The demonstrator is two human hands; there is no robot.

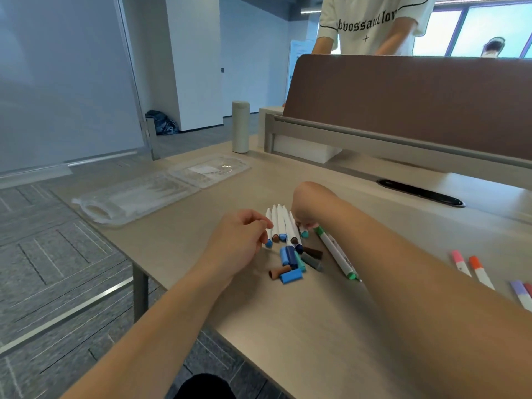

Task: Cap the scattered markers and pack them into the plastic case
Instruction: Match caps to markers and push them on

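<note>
1. Beige table: a row of uncapped markers lies mid-top.
2. Loose caps are heaped at the row's 6 o'clock.
3. A green marker lies at 4 o'clock, beside the caps.
4. Pink marker, orange marker and purple marker lie at 3 o'clock, well apart from the row.
5. The open clear case lies at 10 o'clock, an upright flask at 12, and a black slot at 2.

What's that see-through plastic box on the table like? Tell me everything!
The clear plastic case lies open and flat on the light wooden table, along its left edge, both halves side by side. The nearer half has ribbed grooves and a handle cut-out at its end; the farther half shows a white patch. No markers show inside. Only the table touches it.
</note>
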